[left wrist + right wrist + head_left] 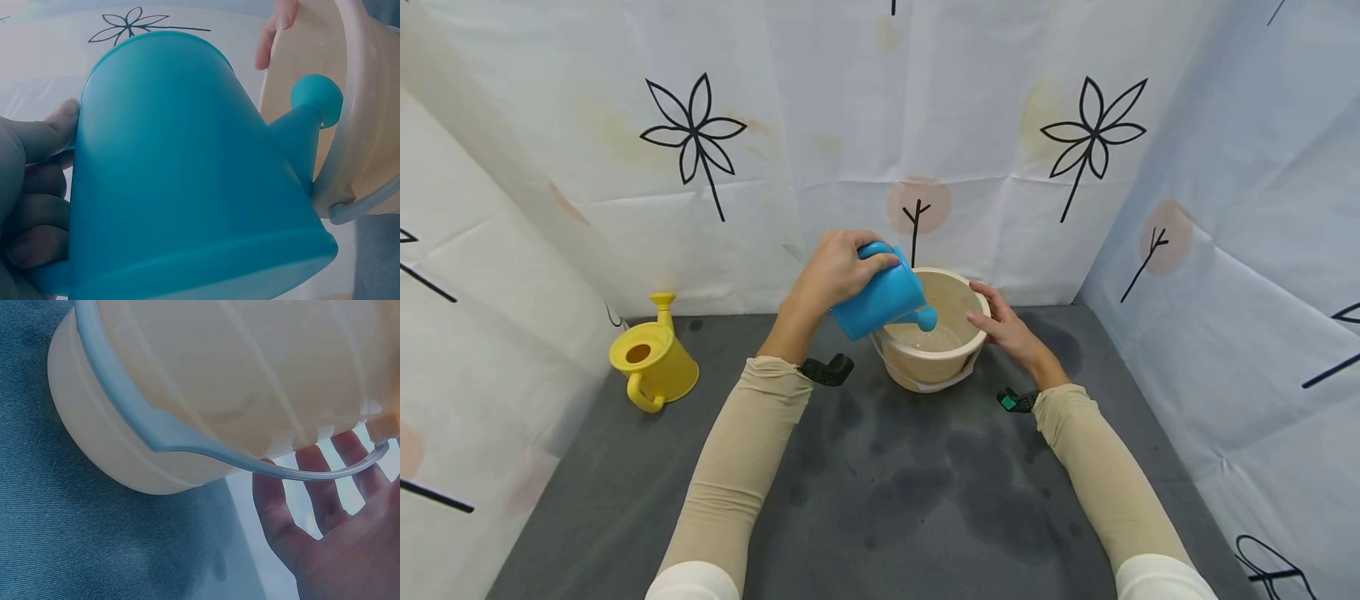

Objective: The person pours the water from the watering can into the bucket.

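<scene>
My left hand (842, 271) grips the handle of a blue watering can (880, 296), tipped so its round spout head hangs over the mouth of a cream bucket (928, 362). Close up in the left wrist view, the can (169, 162) hides part of the bucket (369, 94). Some water seems to lie in the bucket. At its right side my right hand (1003, 325) holds the rim, thumb at the edge and fingers along the outer wall. In the right wrist view, the fingers of this hand (337, 531) touch the bucket's wall (250, 375) behind its lowered bail handle (206, 450).
A yellow watering can (658, 367) stands at the far left of the grey tabletop (895, 533). Dark wet patches mark the cloth in front of the bucket. White curtains (850, 100) with drawn flowers enclose the back and sides.
</scene>
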The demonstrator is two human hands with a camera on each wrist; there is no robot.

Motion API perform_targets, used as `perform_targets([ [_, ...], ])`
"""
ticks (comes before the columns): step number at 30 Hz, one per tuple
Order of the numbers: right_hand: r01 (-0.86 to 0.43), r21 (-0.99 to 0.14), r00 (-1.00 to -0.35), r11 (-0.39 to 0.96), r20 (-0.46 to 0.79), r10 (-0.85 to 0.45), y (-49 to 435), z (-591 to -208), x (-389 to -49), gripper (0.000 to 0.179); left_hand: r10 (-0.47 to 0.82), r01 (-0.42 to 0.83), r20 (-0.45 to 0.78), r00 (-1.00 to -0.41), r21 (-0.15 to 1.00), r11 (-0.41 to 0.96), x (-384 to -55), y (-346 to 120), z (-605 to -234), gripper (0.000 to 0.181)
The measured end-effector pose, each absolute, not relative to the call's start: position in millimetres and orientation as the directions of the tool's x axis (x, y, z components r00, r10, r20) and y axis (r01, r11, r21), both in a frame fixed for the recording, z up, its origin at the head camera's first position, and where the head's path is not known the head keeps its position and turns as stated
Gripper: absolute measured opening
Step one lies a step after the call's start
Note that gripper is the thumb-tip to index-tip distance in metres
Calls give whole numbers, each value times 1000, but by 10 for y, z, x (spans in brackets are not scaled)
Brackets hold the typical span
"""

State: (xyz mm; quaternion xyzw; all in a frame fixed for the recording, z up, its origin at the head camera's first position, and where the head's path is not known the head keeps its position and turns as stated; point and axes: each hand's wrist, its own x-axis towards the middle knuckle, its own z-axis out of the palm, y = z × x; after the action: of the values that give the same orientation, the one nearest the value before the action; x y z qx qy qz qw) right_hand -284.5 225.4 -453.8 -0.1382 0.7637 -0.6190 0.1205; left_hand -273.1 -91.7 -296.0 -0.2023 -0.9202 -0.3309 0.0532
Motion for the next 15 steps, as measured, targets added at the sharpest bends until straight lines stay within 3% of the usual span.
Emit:
perform_targets([
  [15,-55,-980,-934,193,-18,-358,2235,-4507,-2823,69,319,377,208,-925,617,690,-2749,-906,-2943,36],
])
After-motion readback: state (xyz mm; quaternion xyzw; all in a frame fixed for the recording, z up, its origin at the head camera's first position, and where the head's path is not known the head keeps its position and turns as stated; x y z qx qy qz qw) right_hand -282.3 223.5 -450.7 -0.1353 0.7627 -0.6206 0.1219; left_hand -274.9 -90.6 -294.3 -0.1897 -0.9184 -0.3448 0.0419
